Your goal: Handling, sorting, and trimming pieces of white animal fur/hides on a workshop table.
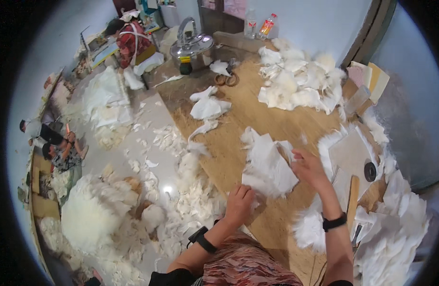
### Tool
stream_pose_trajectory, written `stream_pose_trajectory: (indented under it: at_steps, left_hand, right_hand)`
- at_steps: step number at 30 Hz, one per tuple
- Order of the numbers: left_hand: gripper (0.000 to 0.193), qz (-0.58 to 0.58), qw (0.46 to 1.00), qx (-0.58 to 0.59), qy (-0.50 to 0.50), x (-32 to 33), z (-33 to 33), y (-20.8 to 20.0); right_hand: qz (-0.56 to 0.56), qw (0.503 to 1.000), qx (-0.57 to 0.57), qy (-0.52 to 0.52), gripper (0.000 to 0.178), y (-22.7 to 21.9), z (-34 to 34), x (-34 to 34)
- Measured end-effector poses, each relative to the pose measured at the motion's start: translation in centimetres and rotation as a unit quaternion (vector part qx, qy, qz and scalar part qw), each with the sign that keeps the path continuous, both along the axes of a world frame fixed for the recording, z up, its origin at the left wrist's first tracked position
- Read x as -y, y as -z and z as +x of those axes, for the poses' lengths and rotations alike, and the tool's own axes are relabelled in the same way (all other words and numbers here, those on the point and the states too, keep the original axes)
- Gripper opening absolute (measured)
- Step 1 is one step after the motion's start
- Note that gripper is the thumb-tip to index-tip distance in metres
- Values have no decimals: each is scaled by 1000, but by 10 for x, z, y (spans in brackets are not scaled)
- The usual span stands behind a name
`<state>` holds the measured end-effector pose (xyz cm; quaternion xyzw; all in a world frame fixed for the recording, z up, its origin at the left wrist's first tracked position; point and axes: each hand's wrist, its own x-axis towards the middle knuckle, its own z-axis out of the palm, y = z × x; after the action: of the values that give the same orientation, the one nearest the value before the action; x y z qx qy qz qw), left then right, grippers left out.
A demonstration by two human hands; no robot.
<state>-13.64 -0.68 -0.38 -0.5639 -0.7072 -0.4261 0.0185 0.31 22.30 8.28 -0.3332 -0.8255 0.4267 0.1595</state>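
Note:
A white fur pelt (267, 164), skin side mostly up with fluffy edges, lies on the wooden table in front of me. My left hand (239, 205) is closed on its near left edge, knuckles up. At the pelt's right side my right hand (309, 168) has curled fingers gripping a raised flap; its fingertips are partly hidden. Brown wood shows through a gap beside that flap. Farther up the table lie smaller white fur scraps (210, 107) and scissors (226, 78) with brown ring handles.
A steel kettle (192, 47) stands at the table's far left corner. White pelts pile up (300, 81) at the back. On the right are a pale board (350, 150), a black tape roll (370, 171) and a wooden stick (353, 195). Fur heaps (98, 214) and several people occupy the left floor.

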Motion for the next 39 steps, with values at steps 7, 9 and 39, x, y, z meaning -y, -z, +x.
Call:
stream_pose_trajectory:
  at_steps: [7, 9, 39]
  left_hand:
    - [22, 4, 997, 30, 72, -4, -54, 0]
    - [21, -4, 996, 23, 84, -5, -75, -3]
    - [12, -22, 964, -258, 66, -389, -172, -23]
  right_hand:
    - [280, 936, 207, 55, 25, 41, -56, -32]
    - [172, 964, 145, 142, 20, 38, -39, -43]
    - [31, 974, 114, 193, 31, 37, -44, 61]
